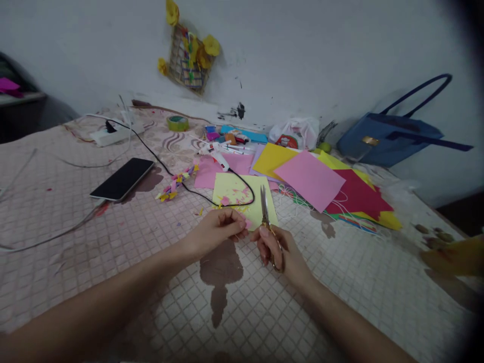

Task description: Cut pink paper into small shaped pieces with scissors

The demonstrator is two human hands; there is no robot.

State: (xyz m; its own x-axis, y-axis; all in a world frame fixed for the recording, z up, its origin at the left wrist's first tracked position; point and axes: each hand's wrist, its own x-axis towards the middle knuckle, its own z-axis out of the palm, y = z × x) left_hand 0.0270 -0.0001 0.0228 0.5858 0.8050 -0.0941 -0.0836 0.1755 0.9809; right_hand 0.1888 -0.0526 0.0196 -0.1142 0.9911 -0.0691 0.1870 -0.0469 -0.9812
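Observation:
My right hand is wrapped round the gold handles of a pair of scissors, whose blades point away and look nearly closed. Just left of it, my left hand has its fingertips pinched on a small pink paper piece. Both hands are above the quilted cover, at the near edge of a pale yellow sheet strewn with pink and yellow scraps. A black cord crosses that sheet.
A white glue gun lies behind the yellow sheet. Coloured papers and white string are at the right, near a blue bag. A phone, a paper garland, green tape and a power strip are left.

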